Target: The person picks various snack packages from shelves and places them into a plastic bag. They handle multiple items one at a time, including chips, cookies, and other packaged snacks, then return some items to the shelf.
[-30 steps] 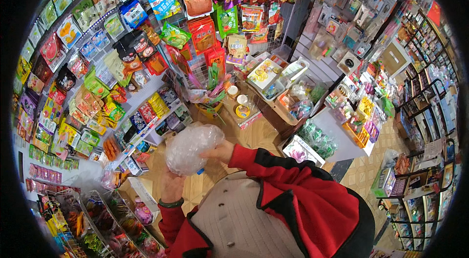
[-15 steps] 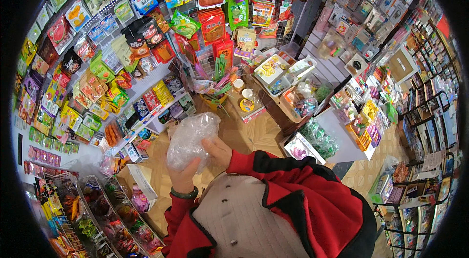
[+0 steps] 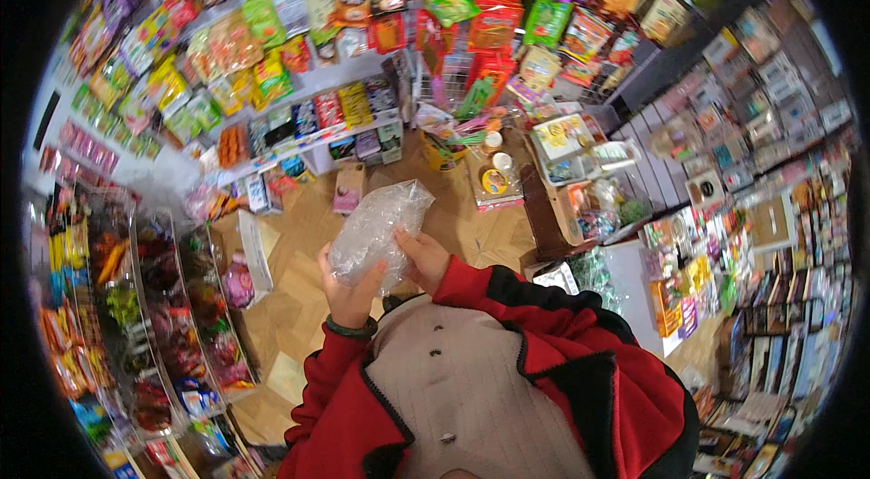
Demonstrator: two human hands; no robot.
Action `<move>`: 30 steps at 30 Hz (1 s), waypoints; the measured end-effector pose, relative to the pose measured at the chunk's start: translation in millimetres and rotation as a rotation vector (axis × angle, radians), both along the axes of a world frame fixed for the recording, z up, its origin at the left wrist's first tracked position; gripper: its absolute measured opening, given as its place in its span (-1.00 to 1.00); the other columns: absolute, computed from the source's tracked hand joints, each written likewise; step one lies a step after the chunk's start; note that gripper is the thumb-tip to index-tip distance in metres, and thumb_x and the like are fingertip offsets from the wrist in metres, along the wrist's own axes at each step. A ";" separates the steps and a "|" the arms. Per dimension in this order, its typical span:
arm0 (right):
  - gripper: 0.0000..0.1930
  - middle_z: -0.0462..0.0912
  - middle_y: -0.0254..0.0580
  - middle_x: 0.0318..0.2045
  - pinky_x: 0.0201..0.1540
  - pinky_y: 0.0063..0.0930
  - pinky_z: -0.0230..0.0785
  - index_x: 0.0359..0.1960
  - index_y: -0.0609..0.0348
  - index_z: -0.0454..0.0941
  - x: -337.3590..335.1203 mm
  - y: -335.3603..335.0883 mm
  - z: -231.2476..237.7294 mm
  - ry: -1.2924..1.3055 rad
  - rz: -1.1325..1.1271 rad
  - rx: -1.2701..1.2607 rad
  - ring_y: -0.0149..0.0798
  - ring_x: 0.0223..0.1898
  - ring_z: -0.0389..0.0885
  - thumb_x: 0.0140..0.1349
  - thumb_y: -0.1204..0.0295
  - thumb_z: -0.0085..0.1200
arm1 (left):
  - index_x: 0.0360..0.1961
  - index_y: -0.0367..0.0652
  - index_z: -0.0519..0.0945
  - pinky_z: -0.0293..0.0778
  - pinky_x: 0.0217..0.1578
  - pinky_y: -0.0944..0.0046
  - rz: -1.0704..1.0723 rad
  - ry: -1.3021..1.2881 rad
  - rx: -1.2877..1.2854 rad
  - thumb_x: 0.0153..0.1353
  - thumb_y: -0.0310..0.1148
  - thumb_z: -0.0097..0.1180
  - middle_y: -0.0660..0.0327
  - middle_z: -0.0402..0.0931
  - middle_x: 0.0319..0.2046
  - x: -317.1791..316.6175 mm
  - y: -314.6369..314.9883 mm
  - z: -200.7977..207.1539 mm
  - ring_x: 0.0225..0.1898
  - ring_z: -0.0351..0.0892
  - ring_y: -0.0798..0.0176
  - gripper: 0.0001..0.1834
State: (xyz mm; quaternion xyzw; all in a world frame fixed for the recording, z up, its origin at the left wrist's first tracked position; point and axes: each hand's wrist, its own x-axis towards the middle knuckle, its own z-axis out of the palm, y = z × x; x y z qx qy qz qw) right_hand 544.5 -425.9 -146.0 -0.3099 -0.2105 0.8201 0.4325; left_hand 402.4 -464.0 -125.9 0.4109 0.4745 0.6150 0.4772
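A crumpled clear plastic bag (image 3: 381, 223) is held in front of my chest between both hands. My left hand (image 3: 352, 294) grips its lower left side, thumb on top and the fingers wrapped partly behind it. On the right side, my right hand (image 3: 422, 256) pinches the bag with its thumb lying over the near face. The bag looks puffed and creased, and I cannot make out anything inside. A dark bracelet (image 3: 352, 329) circles my left wrist.
Snack packets (image 3: 497, 21) hang on racks ahead, above a shelf of small boxes (image 3: 353, 107). Clear bins of wrapped sweets (image 3: 186, 334) stand at left. An open cardboard box (image 3: 241, 270) sits beside them. Jars (image 3: 494, 180) and a white tub (image 3: 562, 148) lie ahead right.
My view has turned and shifted, so the racks sit differently. Both hands still hold the plastic bag, which is now tilted more, its top pointing up and to the right.
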 end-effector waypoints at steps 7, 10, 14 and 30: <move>-0.61 0.51 -0.31 -0.10 -0.06 -0.41 0.39 0.04 0.14 0.37 -72.6 -8.6 1.3 -0.091 0.280 0.030 -0.40 -0.11 0.49 0.34 0.14 -0.12 | 0.10 -0.29 0.17 0.34 -0.01 0.25 0.231 0.072 -0.073 -0.11 -0.36 0.39 0.12 0.35 -0.07 -70.6 -44.9 -20.0 -0.05 0.37 0.25 -0.20; -0.59 0.50 -0.32 -0.13 -0.15 -0.45 0.43 0.04 0.12 0.36 -104.8 -15.1 -1.9 -0.186 0.476 0.321 -0.43 -0.16 0.48 0.33 0.11 -0.11 | 0.16 -0.27 0.19 0.35 0.01 0.21 0.291 0.082 -0.155 -0.10 -0.35 0.36 0.14 0.35 -0.01 -113.1 -80.5 -43.3 0.00 0.37 0.21 -0.19; -0.58 0.49 -0.30 -0.13 -0.21 -0.48 0.44 0.08 0.15 0.31 -145.6 -31.7 -11.7 -0.189 0.707 0.471 -0.44 -0.18 0.48 0.31 0.15 -0.07 | 0.19 -0.22 0.23 0.35 0.05 0.16 0.311 -0.375 -0.272 -0.12 -0.37 0.37 0.15 0.35 0.06 -149.5 -131.7 -66.8 0.05 0.38 0.13 -0.18; -0.47 0.58 -0.25 -0.27 -0.28 -0.50 0.45 -0.04 0.26 0.43 -223.3 15.1 -39.9 -0.289 0.809 0.327 -0.41 -0.30 0.54 0.19 0.03 0.07 | 0.15 -0.24 0.27 0.36 0.06 0.09 0.412 -0.611 -0.225 -0.03 -0.39 0.26 0.11 0.37 0.03 -189.3 -90.3 -50.8 0.05 0.39 0.10 -0.31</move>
